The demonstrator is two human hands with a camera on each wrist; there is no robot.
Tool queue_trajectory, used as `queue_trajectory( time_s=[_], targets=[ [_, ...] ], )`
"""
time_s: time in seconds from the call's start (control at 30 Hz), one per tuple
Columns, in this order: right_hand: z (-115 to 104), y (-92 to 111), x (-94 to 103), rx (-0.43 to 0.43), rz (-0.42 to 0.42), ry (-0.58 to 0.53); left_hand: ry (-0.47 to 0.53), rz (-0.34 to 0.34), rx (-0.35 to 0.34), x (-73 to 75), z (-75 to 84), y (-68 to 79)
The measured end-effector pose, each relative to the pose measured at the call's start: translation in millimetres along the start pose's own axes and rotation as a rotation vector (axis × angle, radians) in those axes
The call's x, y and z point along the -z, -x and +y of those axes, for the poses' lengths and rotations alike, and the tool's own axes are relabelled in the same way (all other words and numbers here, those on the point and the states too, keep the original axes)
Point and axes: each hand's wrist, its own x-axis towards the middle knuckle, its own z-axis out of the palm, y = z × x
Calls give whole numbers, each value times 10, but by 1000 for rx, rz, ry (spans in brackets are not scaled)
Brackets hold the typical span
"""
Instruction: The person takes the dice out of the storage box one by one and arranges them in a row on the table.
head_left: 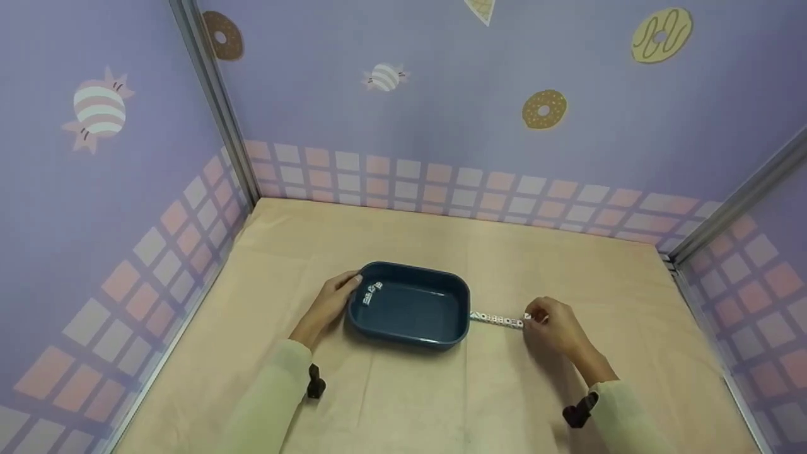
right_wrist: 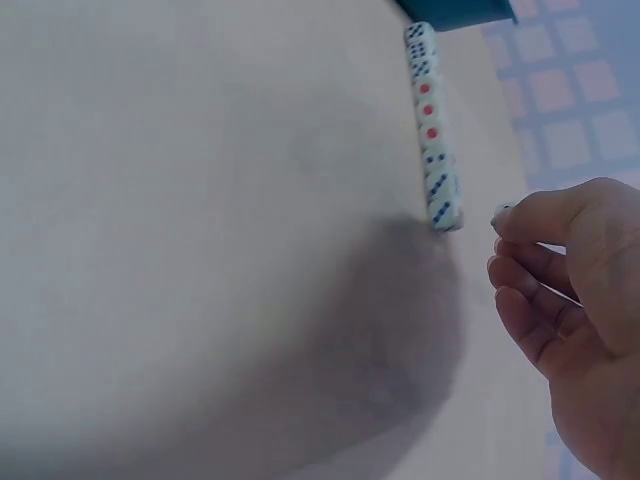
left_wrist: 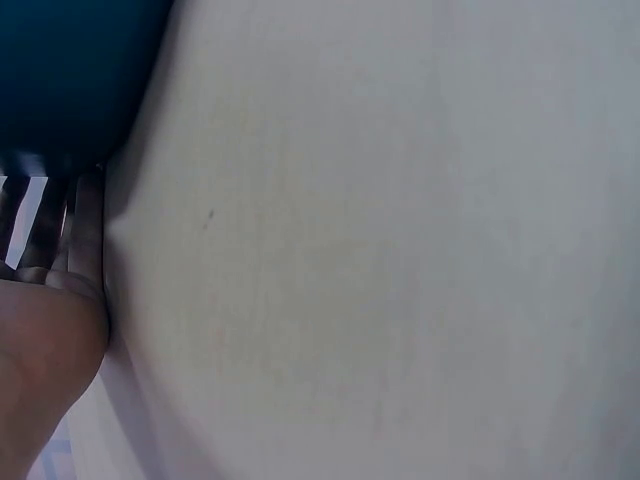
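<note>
A dark blue rectangular baking dish point(head_left: 413, 343) with rounded corners sits on the cloth, several small white dice point(head_left: 371, 292) lying inside near its left end. My left hand point(head_left: 329, 307) holds the dish at its left side, thumb at the rim and fingers against the outer wall. In the left wrist view, the fingers reach to the lower part of the dish point(left_wrist: 70, 90). To the right of the dish runs a straight row of white dice point(right_wrist: 430, 120) with red and blue pips. Just past the row's right end, my right hand point(head_left: 555, 325) pinches a single die point(right_wrist: 502, 212) between thumb and fingers.
A pale cloth point(head_left: 403, 403) covers the table. Purple panels point(head_left: 441, 113) printed with sweets and a pink-and-white check stand at the back and both sides, joined by metal posts point(head_left: 214, 94).
</note>
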Motion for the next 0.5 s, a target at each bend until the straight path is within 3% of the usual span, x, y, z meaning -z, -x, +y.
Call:
queue_trajectory(
  time_s=[0.5],
  targets=[
    [74,47,-69,-56,-93,41,-13,18,12,1,-2,7]
  ],
)
